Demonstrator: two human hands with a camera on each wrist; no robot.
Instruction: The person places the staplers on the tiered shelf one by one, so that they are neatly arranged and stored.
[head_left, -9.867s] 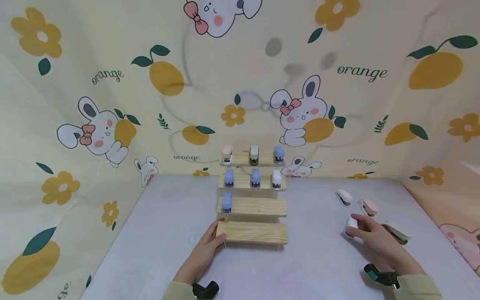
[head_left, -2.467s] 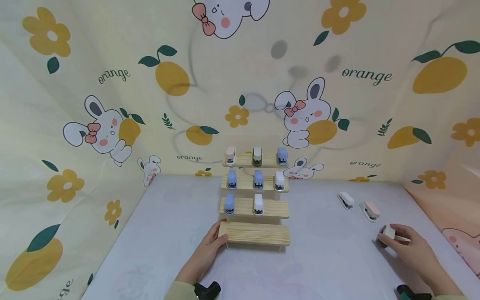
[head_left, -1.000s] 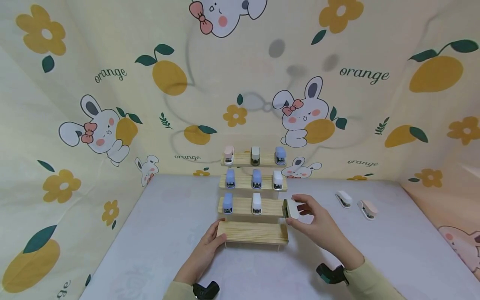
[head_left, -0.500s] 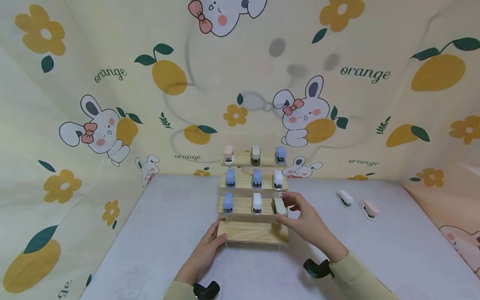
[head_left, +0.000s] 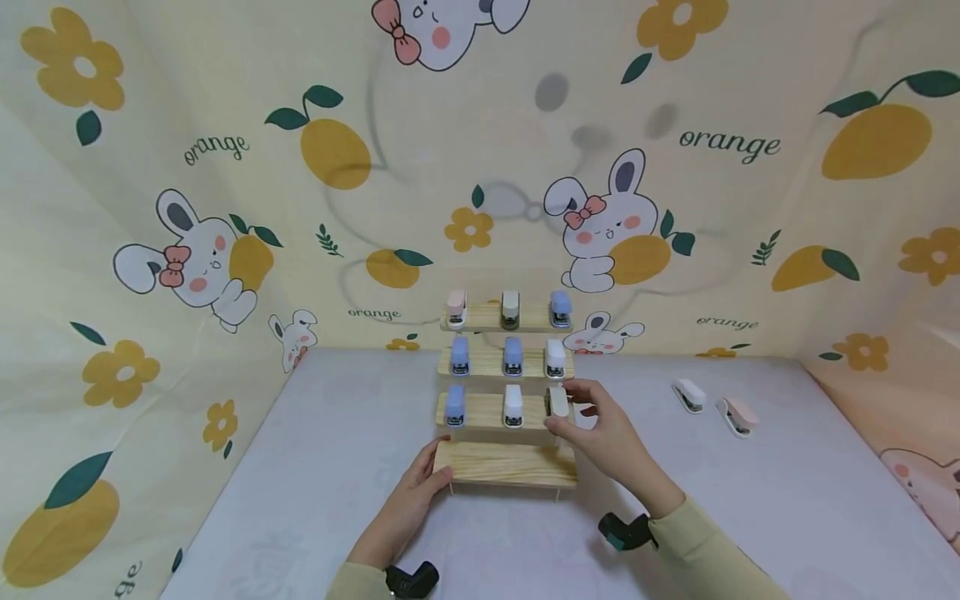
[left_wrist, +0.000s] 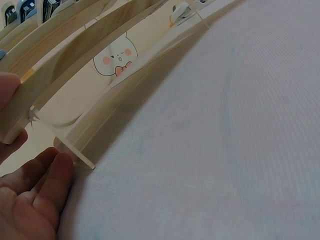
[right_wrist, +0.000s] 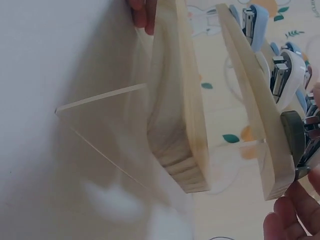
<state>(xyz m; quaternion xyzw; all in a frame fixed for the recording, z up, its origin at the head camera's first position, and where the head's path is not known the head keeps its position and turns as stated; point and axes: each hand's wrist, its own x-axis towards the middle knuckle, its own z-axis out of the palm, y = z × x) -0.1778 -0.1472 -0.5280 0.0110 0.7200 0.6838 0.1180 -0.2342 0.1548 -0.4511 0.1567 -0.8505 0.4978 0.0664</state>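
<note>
My left hand [head_left: 405, 496] grips the left end of the lowest board of a stepped wooden display rack [head_left: 506, 465], its thumb on the front edge. In the left wrist view its fingers [left_wrist: 55, 180] curl beside a thin rack leg. My right hand [head_left: 618, 442] pinches a mini stapler [head_left: 558, 402] with a whitish top and dark green base at the right end of the second-lowest board. A white stapler [head_left: 513, 406] and a blue stapler [head_left: 454, 406] stand on that board to its left. The right wrist view shows the held stapler's dark base [right_wrist: 294, 135] against the board.
The upper boards carry several staplers: pink [head_left: 457, 308], green-and-white [head_left: 511, 309] and blue [head_left: 560, 308] on top, two blue and a white one [head_left: 555, 358] below. On the table [head_left: 750, 500] at right lie a white stapler [head_left: 689, 396] and a pink stapler [head_left: 738, 416].
My right hand has brought the green-based stapler from the right of the table to the second-lowest board, shifted it left and turned it to face front. A white stapler was put mid-board earlier.
</note>
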